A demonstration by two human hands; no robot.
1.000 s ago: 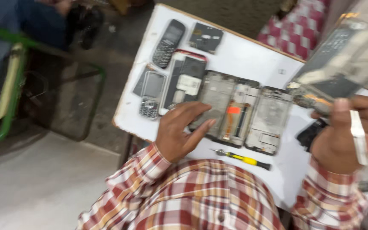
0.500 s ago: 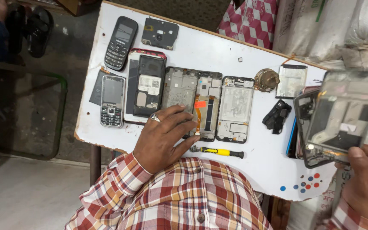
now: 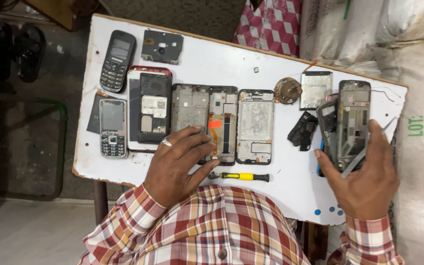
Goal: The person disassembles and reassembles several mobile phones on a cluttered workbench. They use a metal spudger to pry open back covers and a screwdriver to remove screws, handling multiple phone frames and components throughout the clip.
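1. Left hand (image 3: 175, 169) rests flat, fingers spread, grip apart and clamped on nothing; fingertips lie on the lower end of the opened phone frame (image 3: 191, 112) and touch the frame with the orange tab (image 3: 223, 125) beside it.
2. Right hand (image 3: 364, 179) at 3 o'clock of the table (image 3: 212, 56); grip closed around a dark phone frame (image 3: 353, 122), held upright just above the table's right end, with thin tweezers (image 3: 366, 149) pinned against it by the fingers.
3. Second dark phone body (image 3: 328, 127) sits just behind the held frame at its 9 o'clock; whether the thumb grips it too, cannot tell.
4. Yellow screwdriver (image 3: 241, 176) lies flat at 3 o'clock of the left hand, near the table's near edge, just off the thumb.
5. Third frame (image 3: 255, 126) lies at 3 o'clock of the orange-tab frame, edges touching.
6. Left end, 9 o'clock: two keypad phones (image 3: 117, 61) (image 3: 112, 127) and a red-edged phone with open back (image 3: 149, 110), packed close to the left edge.
7. Small black part (image 3: 303, 130), round brass piece (image 3: 287, 90), silver plate (image 3: 315, 90) between the third frame and the right hand.
8. Open room: bare strip along the far edge at 12 o'clock, and a bare patch at 5 o'clock between screwdriver and right hand.
9. Sacks (image 3: 418, 98) crowd the table's right edge.
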